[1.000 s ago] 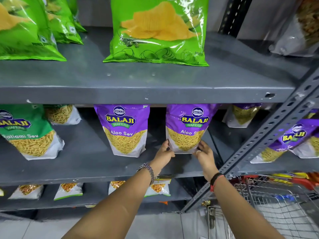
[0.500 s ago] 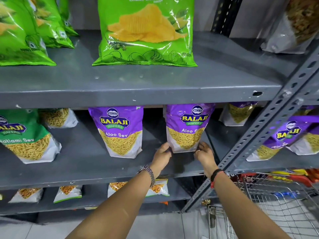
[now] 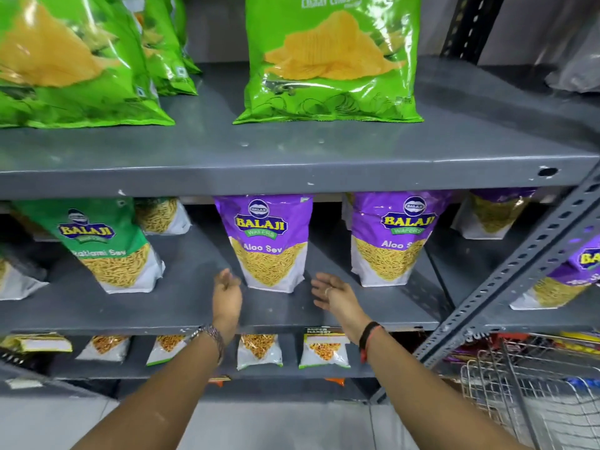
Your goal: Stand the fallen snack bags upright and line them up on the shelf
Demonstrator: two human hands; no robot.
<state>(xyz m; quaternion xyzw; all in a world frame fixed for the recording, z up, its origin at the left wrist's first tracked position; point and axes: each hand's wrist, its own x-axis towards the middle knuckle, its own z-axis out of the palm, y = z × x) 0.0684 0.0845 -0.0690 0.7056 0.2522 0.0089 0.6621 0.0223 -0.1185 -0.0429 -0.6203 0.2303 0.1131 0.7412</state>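
Both hands reach toward the middle purple bag (image 3: pixel 268 243), which stands upright on the middle shelf (image 3: pixel 181 306). The left hand (image 3: pixel 227 295) is just left of the bag's lower corner, its fingers (image 3: pixel 224 276) loosely spread and holding nothing; the fingertips are blurred, so whether they brush the bag cannot be told. The right hand (image 3: pixel 334 295) is just right of the bag's base, palm turned toward it, fingers (image 3: pixel 319 280) open and empty, clear of the bag. A ring sits on one finger, a dark band (image 3: pixel 368 339) on that wrist, and a metal watch (image 3: pixel 211 336) on the left wrist.

Right of the middle purple bag, a second purple bag (image 3: pixel 394 238) stands upright, apart from it. Left of it stands a green bag (image 3: pixel 107 248), also upright. Above, on the top shelf (image 3: pixel 292 151), a large green chip bag (image 3: pixel 331 60) stands directly over the middle purple bag, with more green chip bags (image 3: pixel 74 66) to its left. Below, small packets (image 3: pixel 259 350) line the lower shelf. A wire cart (image 3: pixel 532 394) stands low to the right, beside a slanted perforated metal brace (image 3: pixel 519 271).
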